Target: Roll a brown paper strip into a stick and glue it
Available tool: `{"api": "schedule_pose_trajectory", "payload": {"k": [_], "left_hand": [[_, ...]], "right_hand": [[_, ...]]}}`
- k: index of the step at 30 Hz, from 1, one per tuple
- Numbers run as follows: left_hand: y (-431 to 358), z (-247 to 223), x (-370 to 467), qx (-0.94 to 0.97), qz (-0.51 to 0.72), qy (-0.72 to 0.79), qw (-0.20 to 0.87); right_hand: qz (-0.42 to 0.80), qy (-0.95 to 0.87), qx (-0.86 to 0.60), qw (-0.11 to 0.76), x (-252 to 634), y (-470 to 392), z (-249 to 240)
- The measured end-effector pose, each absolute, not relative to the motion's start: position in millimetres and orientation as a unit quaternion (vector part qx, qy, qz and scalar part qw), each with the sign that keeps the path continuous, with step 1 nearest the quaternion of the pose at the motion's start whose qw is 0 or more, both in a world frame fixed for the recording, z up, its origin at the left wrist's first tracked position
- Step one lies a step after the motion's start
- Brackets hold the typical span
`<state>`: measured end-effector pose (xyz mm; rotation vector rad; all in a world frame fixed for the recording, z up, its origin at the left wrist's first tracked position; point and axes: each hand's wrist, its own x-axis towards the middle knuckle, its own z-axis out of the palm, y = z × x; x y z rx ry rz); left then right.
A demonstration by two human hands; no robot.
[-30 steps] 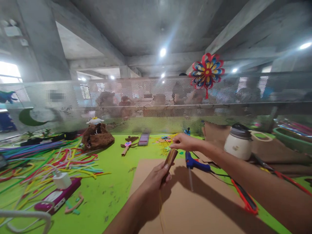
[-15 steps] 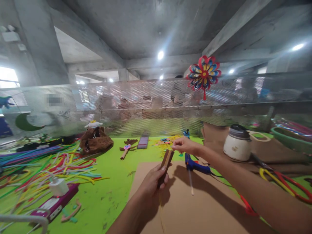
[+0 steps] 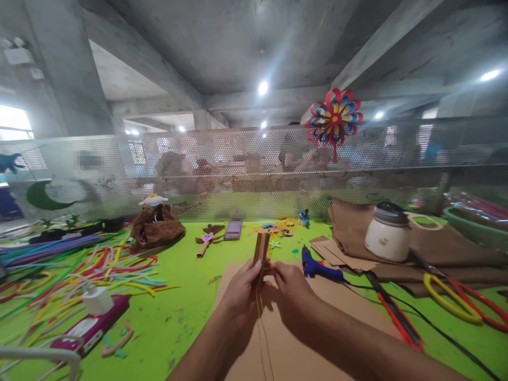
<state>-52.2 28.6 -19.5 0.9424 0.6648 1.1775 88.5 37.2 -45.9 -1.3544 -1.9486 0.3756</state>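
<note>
A folded brown strip point(image 3: 261, 247) stands upright over the cardboard sheet point(image 3: 317, 338), with my left hand point(image 3: 244, 288) closed around its lower part. Thin yellow string point(image 3: 261, 328) runs along the strip and hangs down below my hands. My right hand point(image 3: 289, 283) is close against the right side of the strip, fingers pinched together at its edge; whatever lies between those fingertips is too small to make out. A blue glue gun point(image 3: 321, 269) lies just beyond my right hand.
Colourful pipe cleaners point(image 3: 115, 270) and a purple power strip point(image 3: 93, 325) are on the left. A brown pouch point(image 3: 156, 225) and bird-like figure point(image 3: 207, 239) sit further back. On the right are a white jar point(image 3: 387, 233), scissors point(image 3: 452, 296) and a red-edged black tool point(image 3: 397, 312).
My right hand has come down and toward me from above the strip's top to its lower right side. The strip is now more upright in my left hand.
</note>
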Motion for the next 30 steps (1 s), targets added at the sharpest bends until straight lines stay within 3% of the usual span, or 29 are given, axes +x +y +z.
{"api": "schedule_pose_trajectory", "payload": {"k": [15,22,30], "left_hand": [[35,-31,-49,0.355,0.521,0.273,0.727],[42,-31,-57,0.344,0.496,0.326,0.727],[39,-28,-54,0.353,0.505,0.348,0.707]], "right_hand": [[-0.024,-0.856,-0.500,0.130,67,-10,-44],[0.039,-0.899,-0.412,0.143,96,-28,-23],[-0.012,-0.791,-0.587,0.171,201,49,3]]}}
